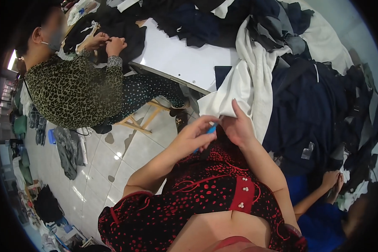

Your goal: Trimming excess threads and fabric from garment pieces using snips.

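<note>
My left hand (193, 135) is closed round a small blue tool (211, 128), whose exact kind is mostly hidden by the fingers. Just right of it, my right hand (240, 129) is open, thumb stretched up and apart from the fingers. A long white cloth (252, 80) hangs off the table toward me. Its lower edge reaches both hands, and my right thumb lies over it; whether the right fingers touch it from beneath I cannot tell. Both hands are in front of my lap.
A white table (185, 59) spans the far side, with dark fabric (189, 25) heaped on it. A large navy pile (302, 109) lies to the right. At left a person (75, 88) sits on a wooden stool (134, 124), handling dark cloth. Another person's hands (334, 180) are low at right.
</note>
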Available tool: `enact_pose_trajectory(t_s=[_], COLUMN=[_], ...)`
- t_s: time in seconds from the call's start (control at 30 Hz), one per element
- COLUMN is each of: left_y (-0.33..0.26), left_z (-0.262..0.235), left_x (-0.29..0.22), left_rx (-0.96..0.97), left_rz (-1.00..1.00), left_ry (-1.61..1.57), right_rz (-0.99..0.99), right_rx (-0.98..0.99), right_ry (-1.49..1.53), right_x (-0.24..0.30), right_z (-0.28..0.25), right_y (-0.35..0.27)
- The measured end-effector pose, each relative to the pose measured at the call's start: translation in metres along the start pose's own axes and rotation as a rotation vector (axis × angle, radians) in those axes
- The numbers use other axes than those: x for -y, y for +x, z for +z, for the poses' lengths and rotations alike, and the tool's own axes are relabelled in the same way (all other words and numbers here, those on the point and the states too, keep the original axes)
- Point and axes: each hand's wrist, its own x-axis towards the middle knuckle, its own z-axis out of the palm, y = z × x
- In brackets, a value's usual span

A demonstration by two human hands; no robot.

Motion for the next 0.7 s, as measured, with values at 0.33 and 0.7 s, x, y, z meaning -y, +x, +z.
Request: enact_pose_trajectory(t_s=[0.33,0.7], left_y=[-0.004,0.005], left_z=[0.016,0.012], left_x=[0.033,0.047], left_rx=[-0.064,-0.197], left_rz=[-0.121,-0.091], left_ry=[-0.319,-0.225], right_rz=[-0.03,-0.042], right_rx=[0.024,0.19], right_ry=[-0.152,-0.064], right_x=[-0.009,-0.017], right_z=[-0.033,-0.036], right_y=[-0.018,-0.014])
